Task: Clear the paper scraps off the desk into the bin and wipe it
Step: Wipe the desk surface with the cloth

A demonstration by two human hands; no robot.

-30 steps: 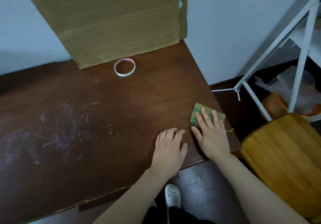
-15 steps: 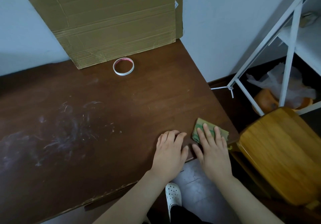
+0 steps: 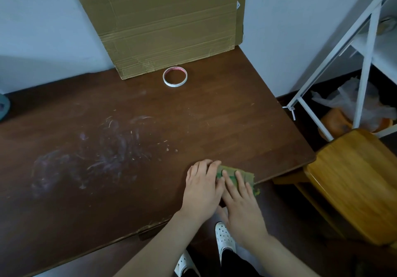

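The green cloth [image 3: 248, 175] has slid from the right side of the desk [image 3: 193, 126] to its front edge, pressed under the straight fingers of the right hand [image 3: 242, 210] — the left hand [image 3: 202, 190], open and palm-down, now touches the cloth's left end.

L grip [image 3: 202, 189] palm-down, fingers relaxed; R grip [image 3: 242, 208] flat, fingers straight, alongside.

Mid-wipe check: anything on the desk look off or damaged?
Yes. Pale smears cover the desk's left-middle, unwiped. Its front edge looks chipped near the left hand. The cloth, pressed under the right hand, reaches that edge. The tape ring lies flat by the cardboard; nothing spilled.
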